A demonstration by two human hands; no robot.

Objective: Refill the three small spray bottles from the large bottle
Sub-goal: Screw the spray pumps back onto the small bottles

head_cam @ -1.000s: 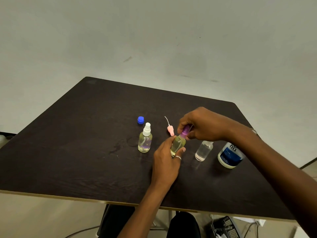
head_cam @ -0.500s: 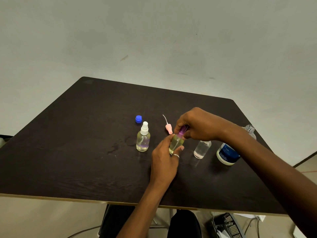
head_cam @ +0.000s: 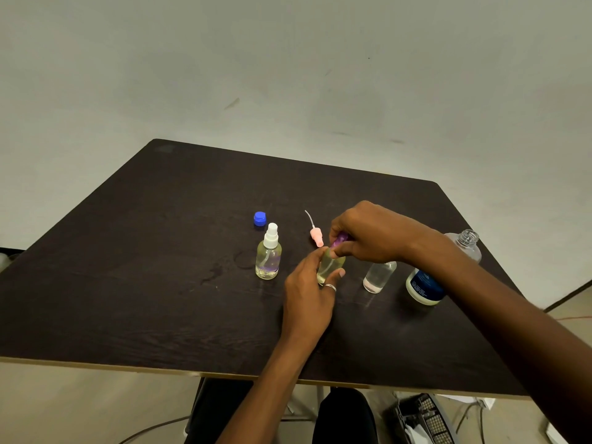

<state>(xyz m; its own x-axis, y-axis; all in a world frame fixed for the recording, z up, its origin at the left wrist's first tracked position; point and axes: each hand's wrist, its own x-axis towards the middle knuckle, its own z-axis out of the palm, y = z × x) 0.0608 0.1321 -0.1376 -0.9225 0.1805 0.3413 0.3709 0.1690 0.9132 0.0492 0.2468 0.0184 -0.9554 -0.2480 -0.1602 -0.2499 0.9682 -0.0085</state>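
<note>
On the dark table (head_cam: 128, 283) my left hand (head_cam: 309, 293) grips the middle small spray bottle (head_cam: 330, 265), which holds yellowish liquid. My right hand (head_cam: 368, 233) pinches its purple spray cap (head_cam: 339, 241) on the bottle's neck. To the left stands a small bottle with a white spray cap (head_cam: 268, 254), also with yellowish liquid. To the right stands a third small bottle (head_cam: 379, 277), clear, its top hidden by my right wrist. The large bottle (head_cam: 426, 285), uncapped with a blue label, stands at the right behind my forearm. A pink spray cap (head_cam: 315, 233) with its tube lies on the table.
A blue cap (head_cam: 260, 218) lies behind the white-capped bottle. The table's front edge runs near my body, and its right corner is close to the large bottle. A dark basket (head_cam: 426, 418) sits on the floor below at the right.
Both hands stay on the middle bottle; my right fingers have shifted slightly around the purple cap. The view has drifted a little, showing more of the large bottle's neck.
</note>
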